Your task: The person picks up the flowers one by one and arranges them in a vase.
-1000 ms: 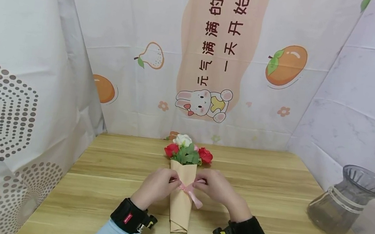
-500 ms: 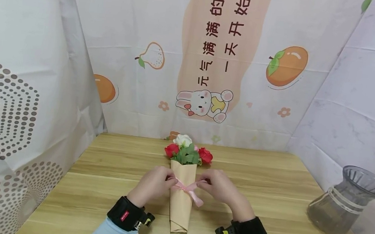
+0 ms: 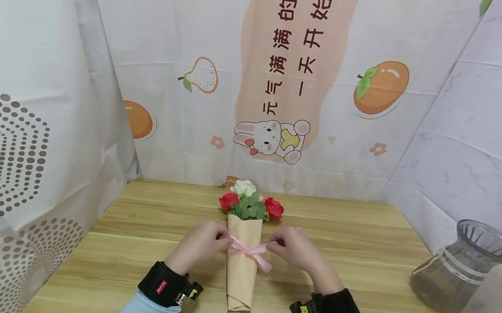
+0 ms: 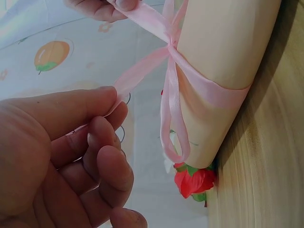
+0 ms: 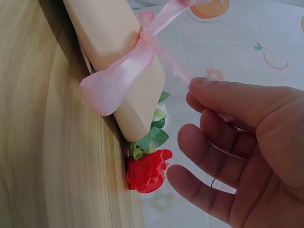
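Observation:
A bouquet wrapped in tan paper [image 3: 239,283] lies on the wooden table, its red [image 3: 274,208] and white [image 3: 243,188] roses pointing away from me. Around its middle runs a pink ribbon [image 3: 246,251], knotted at the front with a loop [image 4: 183,142] hanging from the knot. My left hand [image 3: 197,247] pinches one strand of the ribbon between thumb and index finger, left of the wrap. On the other side, my right hand [image 3: 298,253] pinches another strand with thumb and index finger. Both strands stretch from the knot to the fingertips, clear of the paper in the wrist views.
A grey glass vase [image 3: 451,279] with pale cord around its neck stands at the table's right edge. Behind the table [image 3: 138,267] hangs a printed cloth [image 3: 167,127], with more cloth along the left and right sides. Each wrist wears a black strap with a small camera.
My hands have moved apart, the left one going left and slightly toward me. The pink ribbon is drawn out wider on both sides of the knot. The bouquet stays in place.

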The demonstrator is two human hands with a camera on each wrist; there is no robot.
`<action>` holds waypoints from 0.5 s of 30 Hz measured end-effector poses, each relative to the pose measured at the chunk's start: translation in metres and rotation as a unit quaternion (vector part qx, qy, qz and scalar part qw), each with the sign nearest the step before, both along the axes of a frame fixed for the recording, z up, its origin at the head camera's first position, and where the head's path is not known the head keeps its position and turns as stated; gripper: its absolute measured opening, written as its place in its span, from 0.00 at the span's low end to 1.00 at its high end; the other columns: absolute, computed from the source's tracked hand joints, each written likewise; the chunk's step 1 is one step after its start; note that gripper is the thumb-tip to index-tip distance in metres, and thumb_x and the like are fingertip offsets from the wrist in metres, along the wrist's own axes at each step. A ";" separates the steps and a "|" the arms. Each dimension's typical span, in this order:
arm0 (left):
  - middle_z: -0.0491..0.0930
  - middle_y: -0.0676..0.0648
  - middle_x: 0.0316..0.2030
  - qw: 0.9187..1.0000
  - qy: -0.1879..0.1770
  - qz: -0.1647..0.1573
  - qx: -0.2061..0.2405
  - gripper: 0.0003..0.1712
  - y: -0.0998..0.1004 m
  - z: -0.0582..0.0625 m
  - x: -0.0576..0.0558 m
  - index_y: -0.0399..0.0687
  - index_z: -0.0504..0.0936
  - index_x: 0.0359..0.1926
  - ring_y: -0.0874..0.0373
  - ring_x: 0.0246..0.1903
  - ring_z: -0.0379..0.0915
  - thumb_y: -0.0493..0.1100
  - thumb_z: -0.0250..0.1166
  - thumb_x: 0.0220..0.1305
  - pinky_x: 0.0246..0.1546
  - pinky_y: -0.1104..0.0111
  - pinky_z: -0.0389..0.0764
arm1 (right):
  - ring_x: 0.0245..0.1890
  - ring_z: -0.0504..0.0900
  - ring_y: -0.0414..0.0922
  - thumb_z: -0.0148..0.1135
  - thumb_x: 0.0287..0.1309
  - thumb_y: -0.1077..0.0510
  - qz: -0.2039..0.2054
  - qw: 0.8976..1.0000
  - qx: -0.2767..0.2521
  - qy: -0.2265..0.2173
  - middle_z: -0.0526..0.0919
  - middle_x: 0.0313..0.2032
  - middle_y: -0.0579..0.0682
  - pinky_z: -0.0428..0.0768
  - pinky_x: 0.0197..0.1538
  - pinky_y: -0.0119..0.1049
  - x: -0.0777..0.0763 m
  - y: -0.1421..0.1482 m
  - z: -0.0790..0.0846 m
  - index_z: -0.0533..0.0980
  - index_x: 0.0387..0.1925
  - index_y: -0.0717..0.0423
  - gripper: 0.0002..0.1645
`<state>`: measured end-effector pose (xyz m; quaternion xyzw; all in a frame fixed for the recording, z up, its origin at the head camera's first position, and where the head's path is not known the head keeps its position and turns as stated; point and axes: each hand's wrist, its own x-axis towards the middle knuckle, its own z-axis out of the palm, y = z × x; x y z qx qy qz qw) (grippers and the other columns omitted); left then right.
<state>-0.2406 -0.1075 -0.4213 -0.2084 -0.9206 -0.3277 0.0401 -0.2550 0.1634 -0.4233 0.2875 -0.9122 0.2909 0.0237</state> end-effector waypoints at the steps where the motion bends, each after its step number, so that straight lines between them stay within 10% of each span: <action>1: 0.66 0.58 0.16 1.000 0.004 -0.001 0.000 0.15 0.000 0.000 0.000 0.49 0.80 0.21 0.64 0.17 0.63 0.40 0.67 0.66 0.19 0.70 0.64 | 0.21 0.69 0.35 0.69 0.63 0.59 -0.002 1.000 0.001 -0.002 0.74 0.21 0.37 0.70 0.25 0.32 0.000 0.001 0.000 0.82 0.27 0.47 0.08; 15: 0.65 0.58 0.16 1.000 -0.017 0.009 -0.004 0.13 -0.008 -0.001 -0.002 0.47 0.81 0.22 0.63 0.18 0.62 0.40 0.67 0.66 0.19 0.69 0.63 | 0.20 0.69 0.34 0.69 0.63 0.58 -0.004 1.000 0.013 -0.013 0.76 0.21 0.34 0.70 0.25 0.32 -0.003 0.007 -0.002 0.85 0.29 0.49 0.06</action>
